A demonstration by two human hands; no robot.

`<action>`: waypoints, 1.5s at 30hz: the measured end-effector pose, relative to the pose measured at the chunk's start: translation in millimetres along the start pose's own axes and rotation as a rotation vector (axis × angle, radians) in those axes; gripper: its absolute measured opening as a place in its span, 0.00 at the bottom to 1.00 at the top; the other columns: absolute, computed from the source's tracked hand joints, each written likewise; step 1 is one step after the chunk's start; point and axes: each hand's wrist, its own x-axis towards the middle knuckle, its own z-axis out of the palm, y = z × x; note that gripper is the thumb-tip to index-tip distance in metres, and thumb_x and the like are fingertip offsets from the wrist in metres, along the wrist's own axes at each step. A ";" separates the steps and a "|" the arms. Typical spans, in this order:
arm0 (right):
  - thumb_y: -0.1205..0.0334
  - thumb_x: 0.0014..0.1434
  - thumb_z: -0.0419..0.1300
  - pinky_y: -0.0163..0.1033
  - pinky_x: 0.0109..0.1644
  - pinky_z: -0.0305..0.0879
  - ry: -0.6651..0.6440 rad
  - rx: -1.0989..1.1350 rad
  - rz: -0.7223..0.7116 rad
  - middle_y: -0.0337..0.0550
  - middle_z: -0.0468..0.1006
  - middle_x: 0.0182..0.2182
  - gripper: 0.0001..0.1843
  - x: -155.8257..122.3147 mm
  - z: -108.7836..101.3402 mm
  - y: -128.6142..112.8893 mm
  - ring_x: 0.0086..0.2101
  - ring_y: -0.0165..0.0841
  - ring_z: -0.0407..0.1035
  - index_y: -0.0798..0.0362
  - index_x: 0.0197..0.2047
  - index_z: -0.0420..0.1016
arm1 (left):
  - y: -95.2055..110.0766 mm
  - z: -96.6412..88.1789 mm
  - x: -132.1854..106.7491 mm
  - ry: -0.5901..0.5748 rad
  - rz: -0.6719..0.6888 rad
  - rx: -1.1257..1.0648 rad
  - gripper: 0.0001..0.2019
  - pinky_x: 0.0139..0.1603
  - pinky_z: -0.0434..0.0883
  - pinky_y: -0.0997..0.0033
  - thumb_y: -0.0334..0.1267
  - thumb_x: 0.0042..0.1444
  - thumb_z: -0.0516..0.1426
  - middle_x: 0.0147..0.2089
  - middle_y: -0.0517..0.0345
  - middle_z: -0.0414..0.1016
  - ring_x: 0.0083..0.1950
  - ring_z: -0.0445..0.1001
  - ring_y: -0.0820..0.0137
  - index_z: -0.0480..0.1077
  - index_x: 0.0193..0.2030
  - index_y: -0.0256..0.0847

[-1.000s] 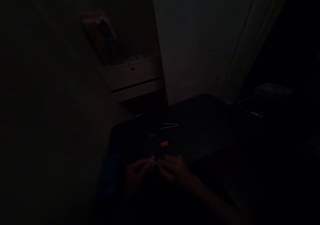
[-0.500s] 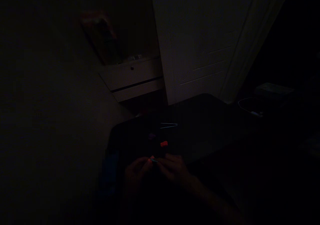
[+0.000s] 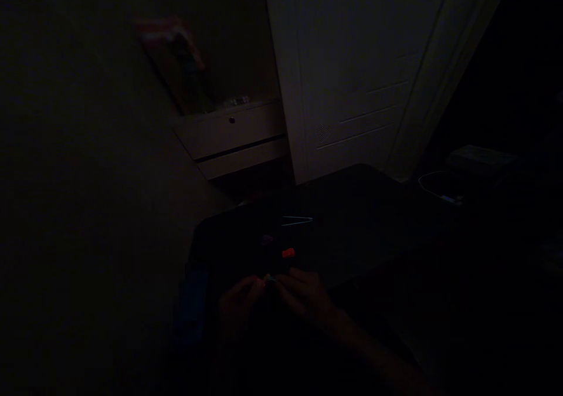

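While both hands stay together, the left hand (image 3: 240, 302) and right hand (image 3: 305, 295) pinch a tiny piece (image 3: 267, 278), now less visible.

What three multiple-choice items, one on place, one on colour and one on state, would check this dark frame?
1. Where does the loose orange piece lie?
A. On the dark table, just beyond the hands
B. On the drawer unit
C. On the floor by the door

2. What colour is the door?
A. Red
B. White
C. Blue

3. How do the left hand and right hand stand?
A. Far apart at the table's ends
B. Fingertips together around a small item
C. Flat on the drawer

Answers: 1 A, it sits on the table past the fingertips; 2 B, its panels show pale; 3 B, both hands meet at the small thing.
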 end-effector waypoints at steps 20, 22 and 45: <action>0.57 0.71 0.62 0.45 0.50 0.73 0.020 0.132 -0.070 0.48 0.80 0.45 0.17 7.1 -6.1 -3.0 0.44 0.38 0.74 0.48 0.61 0.77 | -3.3 1.5 3.0 -0.056 0.035 0.004 0.15 0.29 0.71 0.71 0.50 0.51 0.66 0.23 0.57 0.78 0.26 0.74 0.67 0.79 0.26 0.41; 0.57 0.72 0.62 0.42 0.49 0.74 0.003 0.212 -0.091 0.47 0.82 0.44 0.13 10.6 -8.9 -4.1 0.44 0.36 0.75 0.49 0.55 0.80 | -3.0 -0.4 2.3 -0.102 0.044 0.015 0.14 0.29 0.70 0.71 0.49 0.50 0.67 0.22 0.58 0.77 0.25 0.74 0.67 0.79 0.24 0.41; 0.31 0.43 0.73 0.71 0.63 0.55 -0.173 -0.213 -0.064 0.64 0.35 0.76 0.69 27.7 -35.9 -23.0 0.66 0.64 0.54 0.42 0.78 0.44 | -10.8 3.7 3.9 -0.012 -0.013 -0.105 0.19 0.33 0.75 0.67 0.55 0.50 0.68 0.30 0.50 0.84 0.31 0.79 0.62 0.82 0.32 0.39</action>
